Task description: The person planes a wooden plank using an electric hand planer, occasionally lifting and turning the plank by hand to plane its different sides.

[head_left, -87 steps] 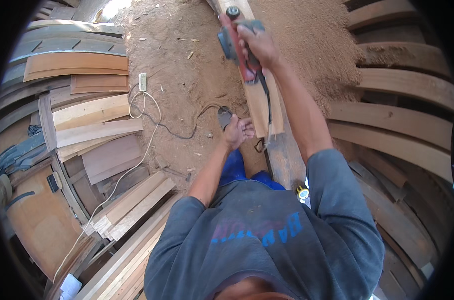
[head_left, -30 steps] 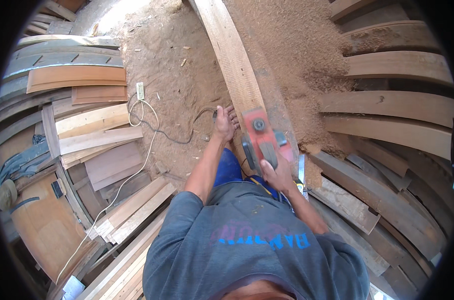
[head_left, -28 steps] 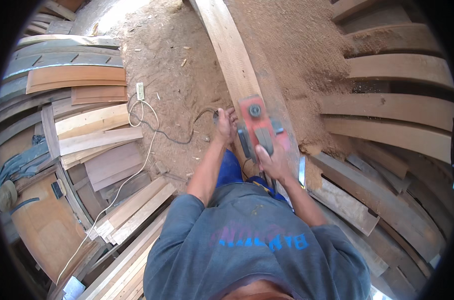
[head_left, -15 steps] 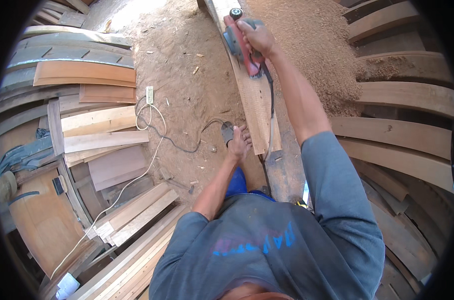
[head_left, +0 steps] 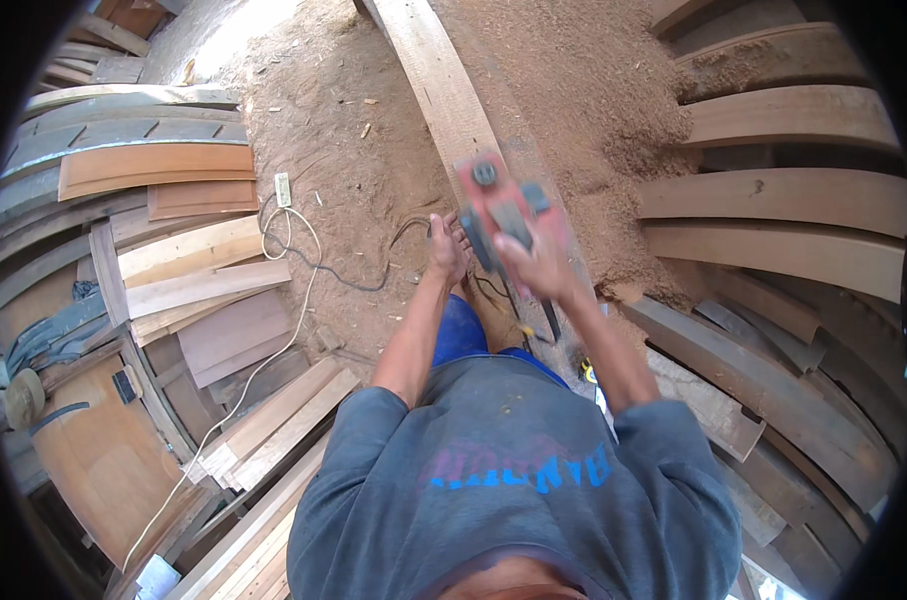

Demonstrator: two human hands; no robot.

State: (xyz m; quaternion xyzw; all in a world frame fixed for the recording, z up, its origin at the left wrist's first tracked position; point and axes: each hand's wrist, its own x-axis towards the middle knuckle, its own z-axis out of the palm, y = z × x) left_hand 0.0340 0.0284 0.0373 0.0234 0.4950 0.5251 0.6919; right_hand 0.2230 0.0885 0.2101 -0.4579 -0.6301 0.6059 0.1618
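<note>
A red and grey electric hand planer (head_left: 488, 200), blurred by motion, is over the near end of a long, light wooden board (head_left: 438, 90). My right hand (head_left: 541, 262) is wrapped round its rear handle. Whether the planer touches the wood cannot be made out. Just left of the tool, by the board's edge, my left hand (head_left: 449, 250) has its thumb raised and fingers stretched out, holding nothing I can see. A dark cord (head_left: 373, 287) runs along the ground and disappears behind that hand.
A white socket block (head_left: 282, 190) with a pale cable lies on the dusty ground at left. Stacked boards (head_left: 188, 240) line the left side, and thick planks (head_left: 773, 195) the right. Wood shavings (head_left: 593, 110) are heaped beyond the bench. A yellow tape measure (head_left: 587, 371) lies near my right side.
My right hand has drawn the planer back toward me, from the board's far part to its near end. My left hand has shifted slightly up and left in view. The view itself has turned.
</note>
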